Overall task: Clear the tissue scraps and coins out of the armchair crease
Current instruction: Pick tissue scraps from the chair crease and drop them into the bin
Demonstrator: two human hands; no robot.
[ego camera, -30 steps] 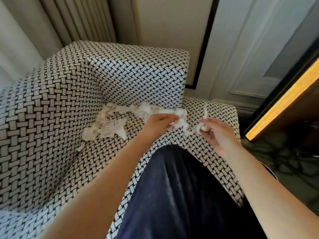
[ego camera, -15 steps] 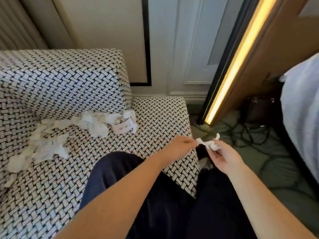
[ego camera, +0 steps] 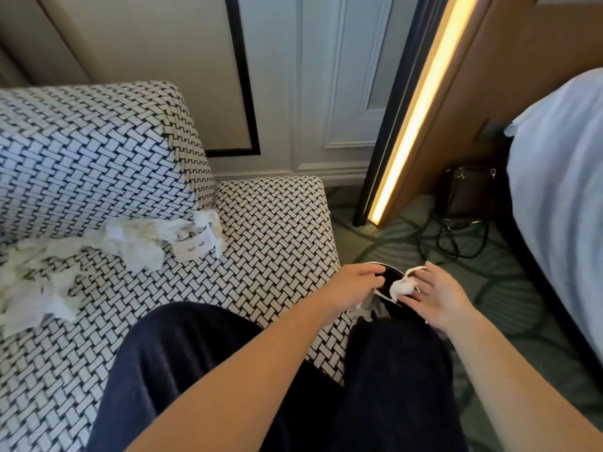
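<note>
White tissue scraps (ego camera: 130, 239) lie strewn along the crease of the black-and-white woven armchair (ego camera: 267, 230), with a printed paper slip (ego camera: 195, 246) among them. No coins show. Off the chair's right front corner stands a dark bin (ego camera: 391, 278) with a pale rim. My right hand (ego camera: 434, 295) holds a crumpled tissue wad (ego camera: 404, 285) over its opening. My left hand (ego camera: 355, 285) is at the bin's near rim, fingers curled, with a shred of tissue (ego camera: 365, 308) hanging just beneath it. Whether the left hand grips that shred is unclear.
My dark-trousered knee (ego camera: 202, 370) rests on the seat. A lit yellow strip (ego camera: 421, 102) edges a wooden panel on the right. A dark bag (ego camera: 466, 190) and tangled black cables (ego camera: 456, 236) lie on the green carpet. A white bed edge (ego camera: 561, 190) is at far right.
Both hands left the crease with tissue and moved right and down, past the seat's corner, to the dark bin. My view swung right, away from the chair back.
</note>
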